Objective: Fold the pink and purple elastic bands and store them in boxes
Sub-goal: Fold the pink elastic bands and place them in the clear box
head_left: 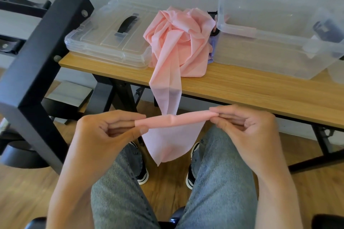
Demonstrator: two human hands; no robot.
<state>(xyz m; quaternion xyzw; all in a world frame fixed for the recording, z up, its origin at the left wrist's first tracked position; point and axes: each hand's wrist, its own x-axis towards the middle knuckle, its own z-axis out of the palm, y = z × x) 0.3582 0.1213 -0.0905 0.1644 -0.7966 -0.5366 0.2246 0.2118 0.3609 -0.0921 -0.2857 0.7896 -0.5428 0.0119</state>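
While you pinch the pink band (175,120) taut above your knees, left hand (104,130) and right hand (249,126) level, fingers curled on its rolled ends, its rest heaped mid-table (242,87), between lid (111,33) and clear box (270,46).

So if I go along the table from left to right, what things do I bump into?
Clear lid with a black handle → crumpled pile of pink bands → open clear box, all on the wooden table.
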